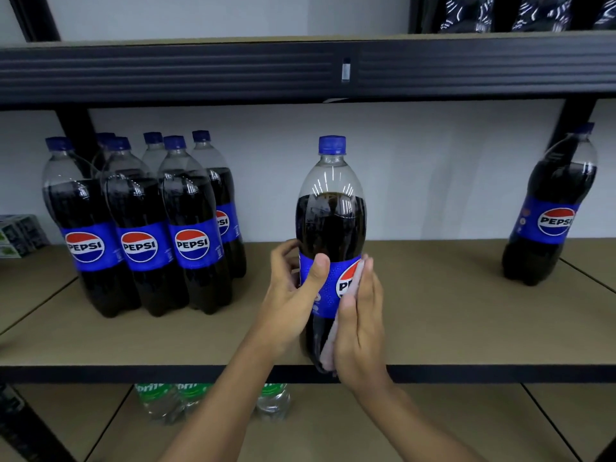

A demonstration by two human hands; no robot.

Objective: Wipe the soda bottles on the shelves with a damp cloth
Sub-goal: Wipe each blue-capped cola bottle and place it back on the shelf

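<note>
A tall cola bottle (330, 215) with a blue cap and blue label stands at the front of the middle shelf (450, 315). My left hand (293, 295) grips its label band, thumb across the front. My right hand (361, 325) lies flat with straight fingers, pressing a pale pink cloth (333, 341) against the bottle's right side. Most of the cloth is hidden under the palm.
Several matching cola bottles (146, 228) stand grouped at the shelf's left, and one more bottle (550, 211) stands at the far right. A small box (20, 235) sits at the left edge. Green-labelled bottles (166, 401) stand on the lower shelf. A black beam (300, 71) carries the upper shelf.
</note>
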